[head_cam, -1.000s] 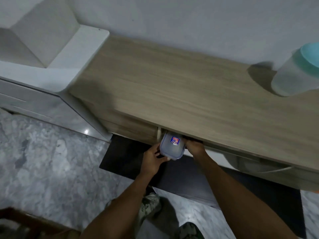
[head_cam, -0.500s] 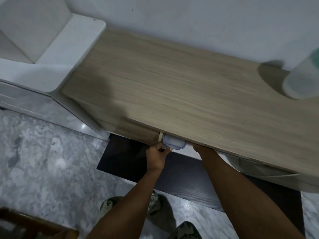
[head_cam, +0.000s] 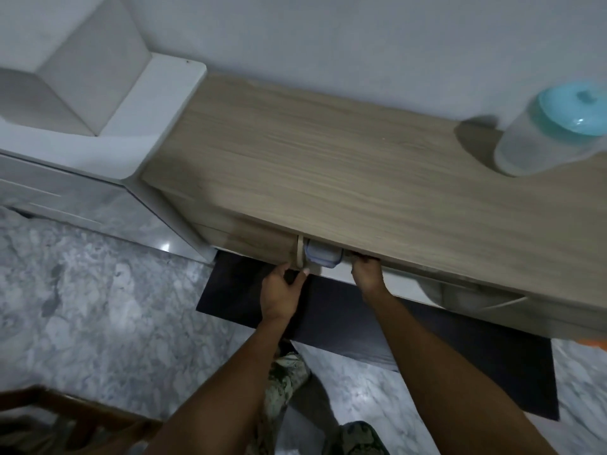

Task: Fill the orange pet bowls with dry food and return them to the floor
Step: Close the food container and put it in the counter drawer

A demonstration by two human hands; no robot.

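Head view gives no plain orange bowl, only an orange sliver below the right end of the wooden cabinet; the small clear plastic box, round-cornered with a bluish lid, sits in the open compartment just under the cabinet's grained matte top. Left hand curls loosely at the divider beside the box and right hand reaches under the top on its other side, fingers hidden, so I cannot tell whether either grips it. Handling this box seems the step in hand; next calls for a firm two-sided hold on slick plastic.
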